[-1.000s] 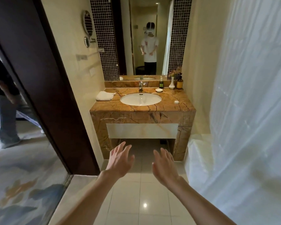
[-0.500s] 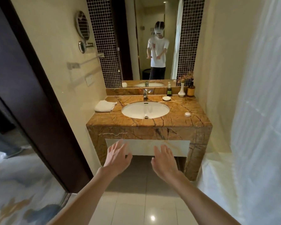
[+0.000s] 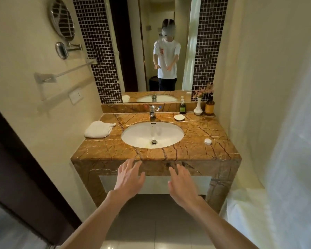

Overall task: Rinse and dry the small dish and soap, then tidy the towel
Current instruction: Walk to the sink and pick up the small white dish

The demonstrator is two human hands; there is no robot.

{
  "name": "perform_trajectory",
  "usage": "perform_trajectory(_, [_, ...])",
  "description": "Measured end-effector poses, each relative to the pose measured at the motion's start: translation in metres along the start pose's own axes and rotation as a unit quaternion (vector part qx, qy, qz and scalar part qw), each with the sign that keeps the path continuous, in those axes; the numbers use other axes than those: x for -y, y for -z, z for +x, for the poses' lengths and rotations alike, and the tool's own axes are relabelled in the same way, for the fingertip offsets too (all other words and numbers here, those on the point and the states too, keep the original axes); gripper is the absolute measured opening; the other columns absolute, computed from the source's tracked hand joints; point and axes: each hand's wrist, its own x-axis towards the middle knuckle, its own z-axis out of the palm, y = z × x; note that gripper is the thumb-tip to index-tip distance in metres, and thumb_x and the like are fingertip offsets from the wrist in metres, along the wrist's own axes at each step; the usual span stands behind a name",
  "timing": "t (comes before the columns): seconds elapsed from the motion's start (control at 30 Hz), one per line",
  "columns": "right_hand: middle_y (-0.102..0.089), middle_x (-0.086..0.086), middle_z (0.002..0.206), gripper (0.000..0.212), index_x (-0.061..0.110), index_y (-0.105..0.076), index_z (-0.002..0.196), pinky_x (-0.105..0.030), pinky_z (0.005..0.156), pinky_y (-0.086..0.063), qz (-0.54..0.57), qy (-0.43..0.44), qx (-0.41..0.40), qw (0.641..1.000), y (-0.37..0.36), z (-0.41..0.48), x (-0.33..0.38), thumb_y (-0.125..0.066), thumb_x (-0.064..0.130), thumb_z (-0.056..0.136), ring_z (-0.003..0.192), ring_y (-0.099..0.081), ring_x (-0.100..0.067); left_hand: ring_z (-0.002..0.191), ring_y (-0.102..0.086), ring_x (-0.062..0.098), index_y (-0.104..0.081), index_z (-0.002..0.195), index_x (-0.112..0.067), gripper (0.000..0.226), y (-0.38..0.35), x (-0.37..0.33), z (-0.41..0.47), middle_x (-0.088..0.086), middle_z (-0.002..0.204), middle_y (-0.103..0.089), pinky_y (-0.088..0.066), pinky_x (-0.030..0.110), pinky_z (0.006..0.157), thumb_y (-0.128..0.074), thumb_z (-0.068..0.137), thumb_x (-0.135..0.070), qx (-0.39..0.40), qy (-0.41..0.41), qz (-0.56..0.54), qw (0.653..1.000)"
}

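A small white dish [image 3: 179, 117] lies on the brown marble counter [image 3: 101, 151] behind the oval white sink [image 3: 152, 134], right of the chrome tap [image 3: 152, 111]. A small round white soap [image 3: 207, 141] sits on the counter's right side. A folded white towel [image 3: 98, 129] rests at the counter's left end. My left hand [image 3: 128, 177] and my right hand [image 3: 182, 184] hover in front of the counter's front edge, palms down, fingers spread, holding nothing.
A green pump bottle [image 3: 182, 106], a white vase with pink flowers [image 3: 198, 106] and an amber bottle [image 3: 209, 106] stand at the back right. A mirror [image 3: 158, 47] hangs above. A towel rail [image 3: 61, 74] is on the left wall, a white curtain [image 3: 285, 123] on the right.
I have walked closer to the counter; it now fills more of the view. Both hands stay outstretched and empty, now level with the counter's front edge.
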Motion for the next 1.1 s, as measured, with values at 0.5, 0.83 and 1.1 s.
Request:
perform_trajectory(0.5, [-0.04,-0.005,0.148,0.05,0.022,-0.035,0.143,-0.04,0.116,-0.028,-0.014,-0.028,0.006,0.999,-0.007,0.213,-0.05,-0.049,0.025,0.095,0.137,-0.034,-0.023,0.14,-0.025,0.024,-0.035,0.14,-0.029,0.051,-0.046,0.001,0.243,0.005,0.153,-0.031,-0.017,0.046,0.116,-0.043,0.092,-0.045,0.03,-0.022,-0.001,0.999])
perform_trajectory(0.83, [-0.023,-0.017,0.157,0.055,0.015,-0.023,0.15,-0.041,0.12,-0.01,-0.014,-0.033,0.046,0.998,-0.035,0.345,-0.107,-0.04,0.027,0.098,0.146,-0.017,-0.031,0.139,-0.026,0.027,-0.04,0.137,-0.024,0.049,-0.081,-0.004,0.364,0.008,0.151,-0.034,-0.017,0.047,0.113,-0.044,0.091,-0.041,0.034,-0.02,-0.014,0.999])
perform_trajectory(1.1, [-0.031,-0.017,0.152,0.054,0.015,-0.029,0.147,-0.042,0.117,-0.018,-0.01,-0.026,0.053,0.998,-0.038,0.452,-0.159,-0.042,0.027,0.096,0.141,-0.025,-0.033,0.139,-0.023,0.025,-0.036,0.141,-0.021,0.052,-0.096,-0.021,0.458,0.008,0.15,-0.033,-0.014,0.042,0.113,-0.044,0.092,-0.037,0.031,-0.006,0.008,0.999])
